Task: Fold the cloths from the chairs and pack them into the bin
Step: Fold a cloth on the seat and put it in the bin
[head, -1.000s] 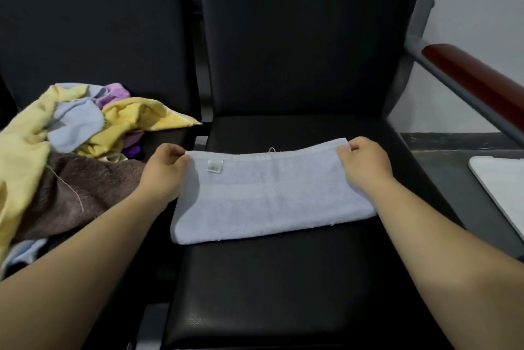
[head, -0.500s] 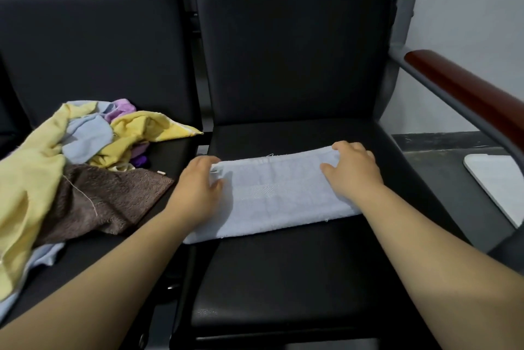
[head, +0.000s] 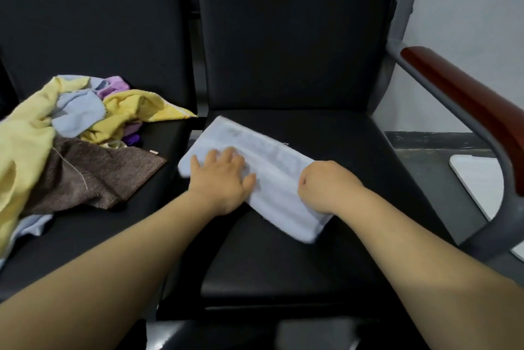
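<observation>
**Folded cloth on the right seat: position and hand contact**

Locate the folded cloth [head: 272,165], pale blue, on the right seat [head: 312,259]; it lies flat as a long narrow band set on a diagonal; its far left end reaches the gap between the two seats, and its near end points toward the front right of the cushion; a short loose thread shows at its far long edge.

Your left hand [head: 221,179] rests palm down on the left half of the band; its fingers are straight and spread apart, pressing the fabric to the cushion. Your right hand [head: 326,185] sits on the near right part, knuckles up, fingers curled under and out of sight; you cannot tell whether those fingers pinch the fabric or merely bear on it; a strip of cloth shows between the two hands.

The left seat [head: 113,236], just beside, carries the unfolded pile; a yellow cloth [head: 22,151] drapes over its left side; a brown cloth [head: 93,176] spreads toward the gap, a pale thread lying across it; a blue cloth [head: 79,114] and a purple cloth [head: 113,86] are bunched at the top; the pile lies apart from the folded cloth.

The black backrest [head: 295,32] stands upright behind the right seat; a red-brown armrest [head: 467,106] on a grey frame curves down the right side; beyond it a flat white object [head: 476,179] lies low, partly hidden by the frame; a pale wall [head: 467,9] stands behind.
</observation>
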`<action>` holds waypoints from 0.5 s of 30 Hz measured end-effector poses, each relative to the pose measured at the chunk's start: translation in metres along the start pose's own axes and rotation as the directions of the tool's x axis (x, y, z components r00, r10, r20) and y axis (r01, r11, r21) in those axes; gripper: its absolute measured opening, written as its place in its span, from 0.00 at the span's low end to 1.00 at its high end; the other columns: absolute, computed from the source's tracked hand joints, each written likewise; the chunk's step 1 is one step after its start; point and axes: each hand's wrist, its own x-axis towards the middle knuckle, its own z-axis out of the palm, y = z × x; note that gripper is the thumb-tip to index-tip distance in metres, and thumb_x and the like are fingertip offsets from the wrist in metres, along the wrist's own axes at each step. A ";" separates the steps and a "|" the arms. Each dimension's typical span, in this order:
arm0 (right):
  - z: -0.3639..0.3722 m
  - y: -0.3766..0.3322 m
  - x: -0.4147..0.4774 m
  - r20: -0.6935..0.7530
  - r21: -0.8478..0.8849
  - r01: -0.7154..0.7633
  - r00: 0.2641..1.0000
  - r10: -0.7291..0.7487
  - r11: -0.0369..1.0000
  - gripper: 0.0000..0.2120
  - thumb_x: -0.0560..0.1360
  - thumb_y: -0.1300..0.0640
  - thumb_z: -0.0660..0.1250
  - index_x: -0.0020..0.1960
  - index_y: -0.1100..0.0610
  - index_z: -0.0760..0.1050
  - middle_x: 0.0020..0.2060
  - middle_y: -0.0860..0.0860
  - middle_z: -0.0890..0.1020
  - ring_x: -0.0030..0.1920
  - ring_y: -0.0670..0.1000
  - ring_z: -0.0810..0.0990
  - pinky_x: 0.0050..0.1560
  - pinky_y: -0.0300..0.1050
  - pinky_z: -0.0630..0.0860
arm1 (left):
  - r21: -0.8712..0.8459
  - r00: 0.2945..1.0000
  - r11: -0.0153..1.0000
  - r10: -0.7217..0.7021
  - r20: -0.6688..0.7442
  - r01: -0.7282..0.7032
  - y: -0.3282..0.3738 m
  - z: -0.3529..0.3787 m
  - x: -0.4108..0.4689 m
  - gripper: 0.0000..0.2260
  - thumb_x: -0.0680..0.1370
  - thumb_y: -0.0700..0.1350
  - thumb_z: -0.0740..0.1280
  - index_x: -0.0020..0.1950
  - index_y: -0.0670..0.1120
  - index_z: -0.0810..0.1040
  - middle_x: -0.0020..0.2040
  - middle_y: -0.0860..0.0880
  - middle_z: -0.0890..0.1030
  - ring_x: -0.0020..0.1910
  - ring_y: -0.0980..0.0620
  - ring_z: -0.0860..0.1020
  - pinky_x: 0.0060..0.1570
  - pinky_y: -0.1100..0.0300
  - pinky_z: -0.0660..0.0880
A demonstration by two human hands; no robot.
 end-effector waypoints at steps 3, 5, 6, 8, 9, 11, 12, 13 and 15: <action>0.009 -0.017 -0.013 0.086 0.193 0.123 0.986 -0.142 0.973 0.13 0.77 0.56 0.61 0.45 0.60 0.83 0.44 0.57 0.85 0.41 0.55 0.81 0.39 0.49 0.79 | -0.009 0.990 0.992 -0.129 0.058 0.130 -0.011 -0.006 0.006 0.24 0.80 0.66 0.50 0.74 0.60 0.67 0.82 0.49 0.49 0.78 0.37 0.52 0.73 0.34 0.49; 0.011 -0.024 -0.022 0.115 0.292 0.172 0.970 -0.213 0.941 0.11 0.77 0.56 0.64 0.49 0.58 0.85 0.45 0.53 0.86 0.45 0.57 0.84 0.48 0.53 0.84 | -0.109 0.983 0.978 -0.173 0.062 0.179 -0.014 -0.009 0.005 0.22 0.80 0.64 0.55 0.73 0.60 0.68 0.80 0.49 0.52 0.74 0.37 0.58 0.70 0.39 0.57; 0.011 -0.027 -0.026 0.126 0.315 0.179 0.965 -0.228 0.932 0.10 0.77 0.56 0.64 0.48 0.56 0.85 0.43 0.51 0.87 0.45 0.56 0.85 0.50 0.54 0.84 | -0.208 0.982 0.959 -0.184 0.049 0.191 -0.016 -0.010 0.003 0.21 0.80 0.62 0.57 0.73 0.59 0.69 0.79 0.49 0.55 0.72 0.38 0.60 0.69 0.42 0.60; 0.009 -0.028 -0.029 0.134 0.334 0.181 0.962 -0.237 0.925 0.08 0.77 0.56 0.66 0.46 0.52 0.85 0.39 0.48 0.86 0.42 0.52 0.86 0.51 0.53 0.84 | -0.495 0.986 0.854 -0.163 0.036 0.159 -0.016 -0.009 -0.004 0.20 0.80 0.57 0.62 0.71 0.55 0.73 0.74 0.51 0.61 0.71 0.43 0.66 0.67 0.51 0.65; 0.008 -0.027 -0.030 0.131 0.335 0.182 0.963 -0.237 0.924 0.07 0.77 0.55 0.67 0.46 0.50 0.84 0.38 0.46 0.86 0.42 0.49 0.85 0.52 0.51 0.84 | -0.624 0.990 0.770 -0.130 0.045 0.130 -0.014 -0.009 -0.010 0.18 0.81 0.55 0.64 0.70 0.54 0.75 0.71 0.52 0.64 0.70 0.47 0.68 0.65 0.56 0.65; 0.004 -0.023 -0.029 0.111 0.326 0.183 0.967 -0.230 0.927 0.05 0.76 0.55 0.69 0.47 0.49 0.84 0.37 0.43 0.84 0.43 0.45 0.84 0.52 0.46 0.83 | -0.774 0.996 0.628 -0.025 0.091 0.086 -0.010 -0.012 -0.024 0.13 0.79 0.52 0.68 0.63 0.54 0.80 0.65 0.53 0.70 0.67 0.52 0.72 0.64 0.61 0.67; 0.004 -0.021 -0.028 0.106 0.320 0.179 0.969 -0.223 0.930 0.04 0.76 0.55 0.70 0.48 0.49 0.84 0.38 0.43 0.84 0.44 0.44 0.83 0.52 0.44 0.82 | -0.823 0.991 0.562 0.035 0.127 0.085 -0.009 -0.014 -0.032 0.11 0.77 0.51 0.70 0.59 0.53 0.82 0.62 0.53 0.75 0.65 0.52 0.75 0.64 0.60 0.70; 0.003 -0.018 -0.027 0.105 0.316 0.173 0.971 -0.215 0.933 0.04 0.75 0.55 0.71 0.49 0.48 0.83 0.39 0.42 0.84 0.45 0.44 0.83 0.53 0.44 0.81 | -0.865 0.981 0.492 0.099 0.169 0.100 -0.008 -0.016 -0.039 0.11 0.75 0.52 0.70 0.56 0.52 0.83 0.59 0.53 0.79 0.62 0.51 0.78 0.63 0.58 0.73; 0.002 -0.014 -0.026 0.115 0.324 0.156 0.972 -0.203 0.933 0.05 0.75 0.54 0.73 0.51 0.48 0.83 0.41 0.42 0.84 0.47 0.45 0.83 0.54 0.44 0.80 | -0.908 0.930 0.375 0.228 0.287 0.188 -0.010 -0.022 -0.052 0.14 0.70 0.51 0.70 0.54 0.50 0.84 0.54 0.51 0.83 0.55 0.52 0.80 0.57 0.55 0.75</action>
